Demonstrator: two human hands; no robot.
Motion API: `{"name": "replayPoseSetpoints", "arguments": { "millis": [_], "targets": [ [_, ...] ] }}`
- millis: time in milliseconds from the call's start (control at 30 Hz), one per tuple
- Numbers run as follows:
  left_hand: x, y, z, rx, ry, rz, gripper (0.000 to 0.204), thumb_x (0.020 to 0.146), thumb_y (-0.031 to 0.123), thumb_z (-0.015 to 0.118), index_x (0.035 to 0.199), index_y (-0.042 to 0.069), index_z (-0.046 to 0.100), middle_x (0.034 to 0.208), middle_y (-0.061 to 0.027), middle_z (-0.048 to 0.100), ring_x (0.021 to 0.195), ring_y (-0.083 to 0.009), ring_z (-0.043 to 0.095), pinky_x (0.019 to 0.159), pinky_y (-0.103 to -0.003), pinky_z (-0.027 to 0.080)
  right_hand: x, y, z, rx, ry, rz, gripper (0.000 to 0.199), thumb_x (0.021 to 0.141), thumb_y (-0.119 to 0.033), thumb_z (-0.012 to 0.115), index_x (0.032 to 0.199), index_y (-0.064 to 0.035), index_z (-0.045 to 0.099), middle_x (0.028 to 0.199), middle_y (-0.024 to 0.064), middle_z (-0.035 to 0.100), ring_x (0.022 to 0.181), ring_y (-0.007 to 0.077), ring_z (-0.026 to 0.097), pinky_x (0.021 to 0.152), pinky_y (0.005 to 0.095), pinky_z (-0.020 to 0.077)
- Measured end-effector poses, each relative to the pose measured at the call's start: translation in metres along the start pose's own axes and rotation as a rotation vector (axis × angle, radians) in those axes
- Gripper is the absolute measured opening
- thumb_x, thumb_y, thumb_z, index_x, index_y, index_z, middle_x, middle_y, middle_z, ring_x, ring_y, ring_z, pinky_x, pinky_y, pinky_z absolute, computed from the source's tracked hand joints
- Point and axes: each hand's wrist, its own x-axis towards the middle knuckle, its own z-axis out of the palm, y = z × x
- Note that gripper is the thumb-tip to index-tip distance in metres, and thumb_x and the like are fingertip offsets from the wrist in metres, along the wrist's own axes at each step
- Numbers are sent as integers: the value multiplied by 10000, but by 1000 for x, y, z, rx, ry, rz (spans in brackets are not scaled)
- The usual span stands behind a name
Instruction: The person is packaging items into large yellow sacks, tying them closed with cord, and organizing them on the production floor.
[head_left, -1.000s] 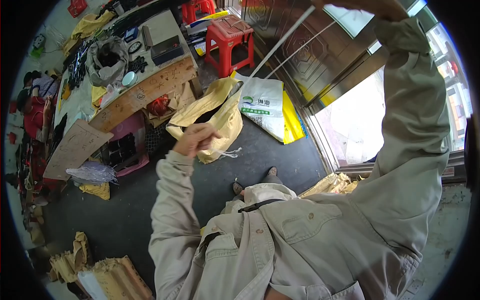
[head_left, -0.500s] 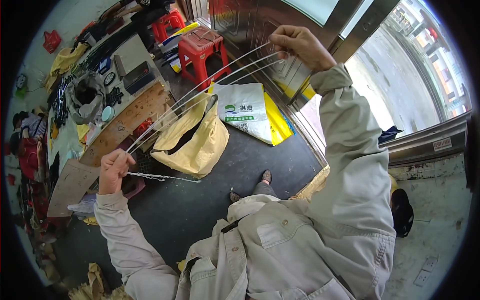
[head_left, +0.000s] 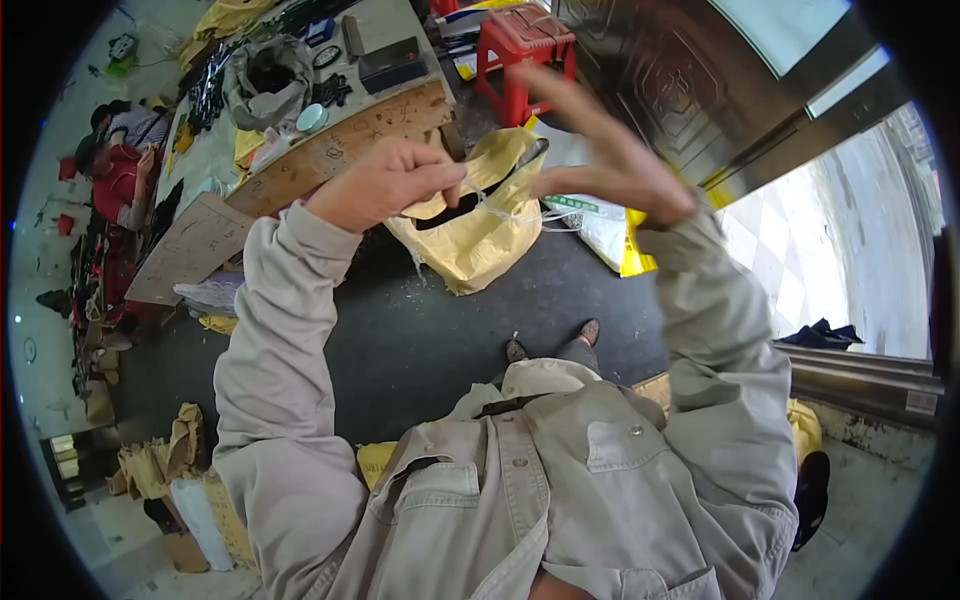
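Both my hands are raised in front of me, close together. My left hand (head_left: 385,185) is closed, pinching a bunch of thin white strands (head_left: 510,213). The strands run a short way to the right and end under my right hand (head_left: 605,150), which grips their other end with its fingers stretched upward. Below both hands an open yellow woven sack (head_left: 480,245) lies on the dark floor (head_left: 420,340). My beige jacket sleeves fill the lower part of the view.
A white printed sack (head_left: 600,228) lies beside the yellow one. Behind stand a red plastic stool (head_left: 515,45), a wooden board (head_left: 340,150), a cluttered table with a grey bag (head_left: 265,80), and a metal door (head_left: 680,80). Another person (head_left: 115,180) sits far left.
My hands, spread wide with the strands stretched between them, have come together above the yellow sack. The strands now hang short and slack between them.
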Motion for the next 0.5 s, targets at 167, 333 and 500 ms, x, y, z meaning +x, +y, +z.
{"name": "replayPoseSetpoints", "arguments": {
  "millis": [167, 333, 500],
  "targets": [
    [7, 4, -2, -46, 27, 68, 263, 867, 259, 488, 763, 40, 588, 535, 85, 389, 449, 7, 302, 399, -147, 203, 25, -7, 30, 682, -479, 545, 364, 805, -289, 577, 1050, -26, 527, 736, 2, 551, 618, 64, 508, 524, 179, 397],
    [-14, -29, -18, -271, 108, -17, 259, 858, 256, 506, 773, 25, 585, 544, 81, 398, 456, 8, 316, 401, -140, 215, 17, 5, 11, 572, -165, 347, 275, 866, -313, 481, 848, -61, 590, 504, -100, 335, 426, -9, 246, 381, 170, 180],
    [-30, -65, -18, -427, 187, -37, 253, 853, 249, 514, 774, 19, 584, 543, 80, 374, 456, 5, 296, 402, -145, 204, -8, 36, -45, 478, 80, 506, 294, 892, -279, 435, 801, -41, 581, 493, -100, 285, 426, -8, 228, 379, 179, 167]
  ]
}}
